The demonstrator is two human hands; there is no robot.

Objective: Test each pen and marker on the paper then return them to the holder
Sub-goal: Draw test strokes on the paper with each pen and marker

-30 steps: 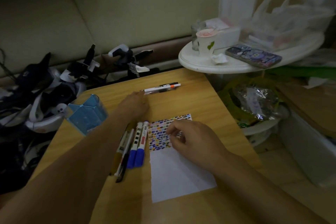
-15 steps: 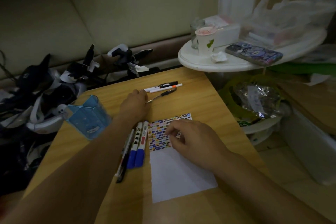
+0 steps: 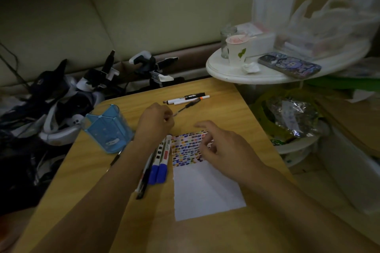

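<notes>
Beyond the paper [image 3: 207, 191], the left hand [image 3: 154, 123] pinches a black pen [image 3: 185, 108] for testing; the right hand [image 3: 224, 148], fingers loose, hovers ready.

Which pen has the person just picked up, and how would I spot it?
On the wooden table, look past the paper toward the far edge. There the left hand pinches a thin black pen, lying slanted just nearer than two white pens lying side by side.
</notes>
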